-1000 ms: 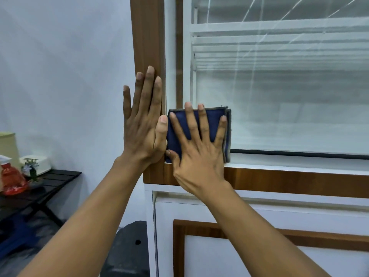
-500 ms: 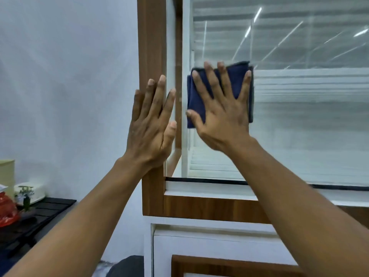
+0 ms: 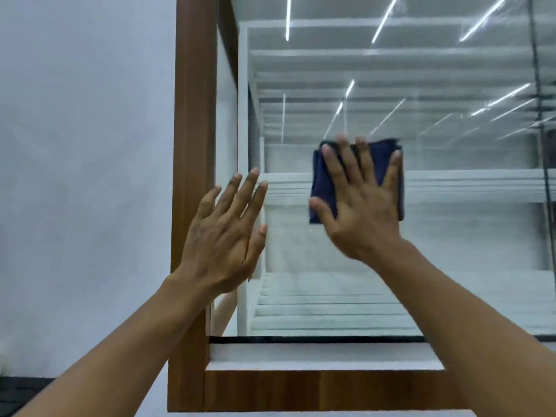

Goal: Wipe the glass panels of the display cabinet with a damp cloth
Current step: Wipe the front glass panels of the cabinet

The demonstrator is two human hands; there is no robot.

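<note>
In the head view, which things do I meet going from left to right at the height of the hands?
Wall, wooden frame, left hand, then the right hand pressing the cloth on the glass.

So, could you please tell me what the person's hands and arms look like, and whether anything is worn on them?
Both are bare. The left hand and right hand have no gloves, and no rings show on the fingers. The left forearm and right forearm show no sleeve, watch or bracelet as far as the picture's lower edge. The fingernails look short and plain.
</note>
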